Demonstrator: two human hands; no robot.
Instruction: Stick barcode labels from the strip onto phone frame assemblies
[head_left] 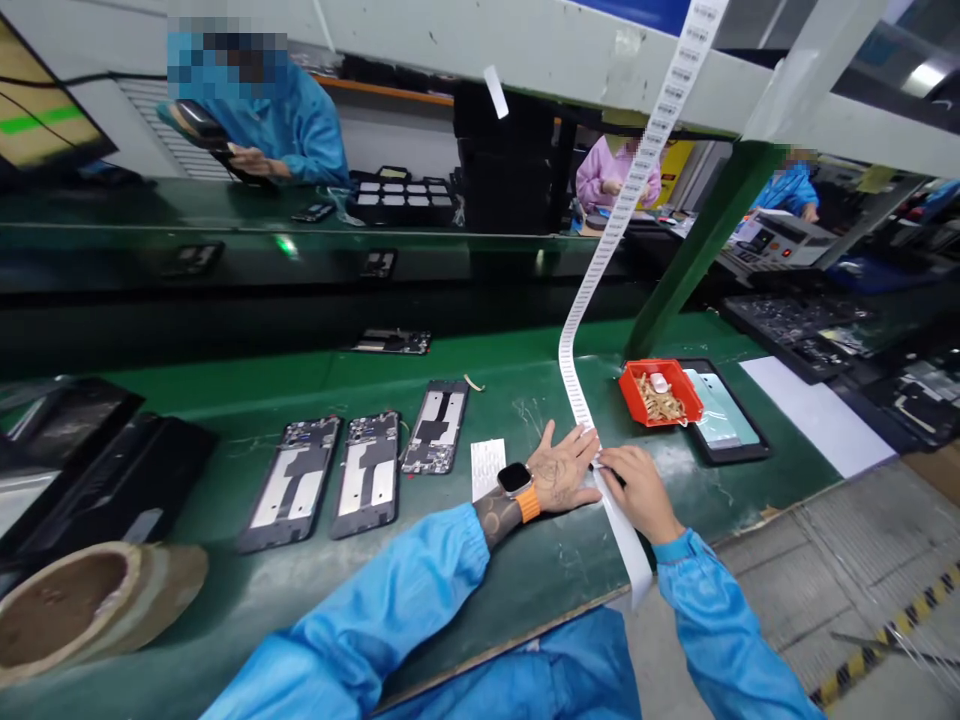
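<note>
A long white strip of barcode labels [571, 385] hangs from above, bends at the green bench and runs past its front edge. My left hand [559, 470], with an orange-banded watch on the wrist, lies flat with fingers spread, its fingertips on the strip. Close by, my right hand [637, 487] is closed in a pinch at the strip; its fingertips are partly hidden. Beside my left wrist lies a small white label sheet [488, 468]. Opened phones [365, 475], several in number, lie to the left with their inner parts showing.
An orange-red bin [660, 393] of small tan pieces stands right of my hands, by a dark tray holding a phone [724, 412]. A cardboard ring [142, 610] and black trays [97, 470] are at the left. A green post [686, 250] rises behind. Co-workers sit beyond.
</note>
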